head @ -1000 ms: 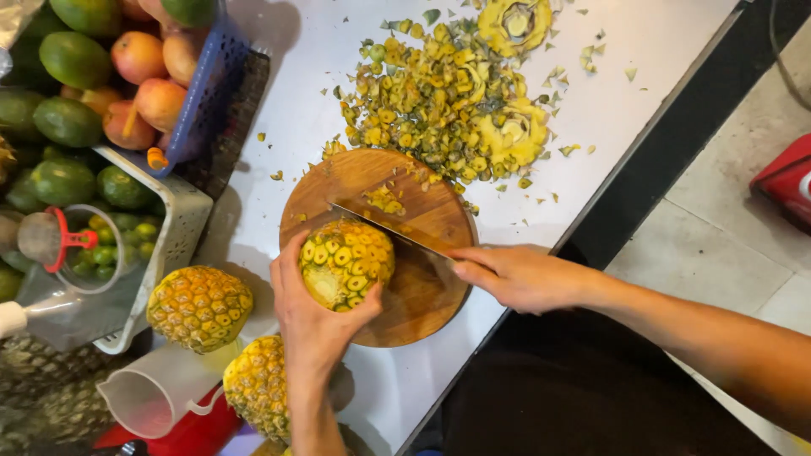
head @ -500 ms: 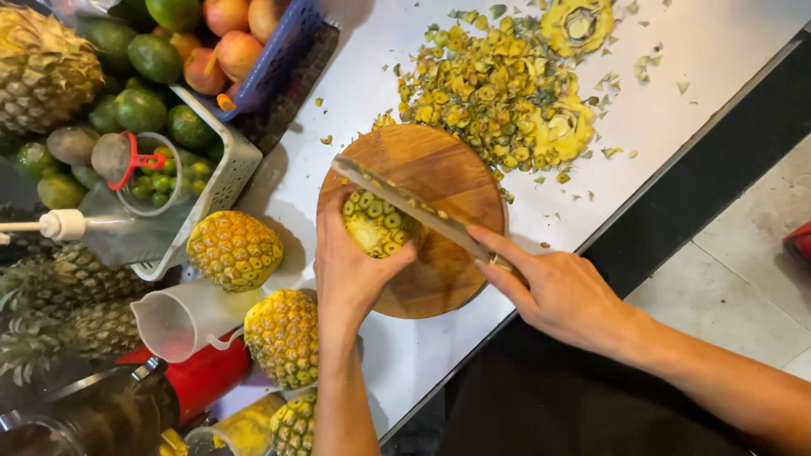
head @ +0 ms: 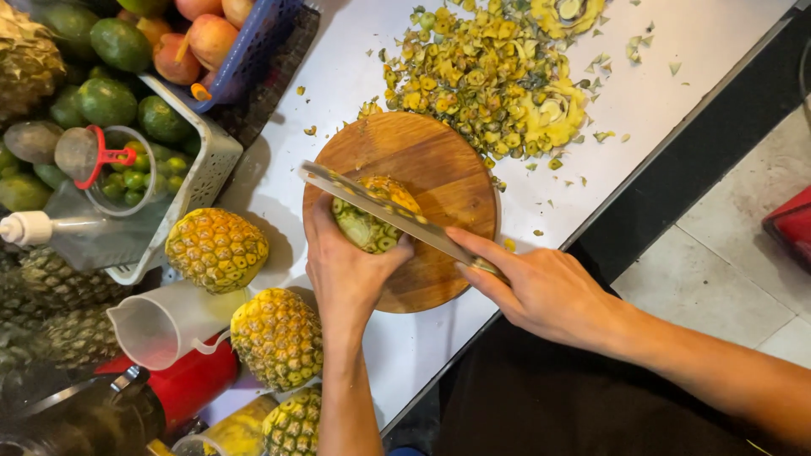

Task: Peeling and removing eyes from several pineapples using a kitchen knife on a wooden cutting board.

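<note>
The left hand (head: 346, 266) is cupped around the near side of a partly peeled pineapple (head: 372, 215), fingers and thumb wrapped over its lower flank so the fruit sits just beyond the palm, pressed down on a round wooden cutting board (head: 439, 169). The right hand (head: 541, 287) is closed on the handle of a long knife (head: 380, 207), forefinger stretched along the spine; the blade runs up and to the left from that hand and lies across the top of the pineapple, though whether the edge has bitten into the flesh is hard to tell from this angle. The board rests on a white counter (head: 676, 76). Beyond the board, away from the hands, lies a heap of yellow-green pineapple trimmings (head: 490, 76). To the left of the left forearm stand three unpeeled pineapples (head: 217, 249), near a clear plastic jug (head: 156, 325). Farther left, a pale basket (head: 207, 160) holds green fruit, and a blue basket (head: 253, 42) holds reddish fruit.
</note>
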